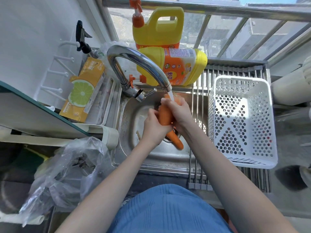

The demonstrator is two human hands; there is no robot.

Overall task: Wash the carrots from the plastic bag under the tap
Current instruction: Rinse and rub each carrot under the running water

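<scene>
Over the steel sink (156,157), both my hands hold one orange carrot (165,113) under the running tap (139,63). My left hand (154,126) grips its lower end. My right hand (178,110) wraps its upper part, where the water stream lands. A second carrot (175,139) lies on the sink bottom by the drain, partly hidden under my hands. The clear plastic bag (67,174) lies crumpled on the counter left of the sink; what it holds is unclear.
A white perforated basket (242,120) sits on a roll-up drying rack (198,179) over the sink's right side. Two yellow detergent jugs (170,47) stand and lie behind the tap. An orange lime-printed box (84,93) rests in a tray at left.
</scene>
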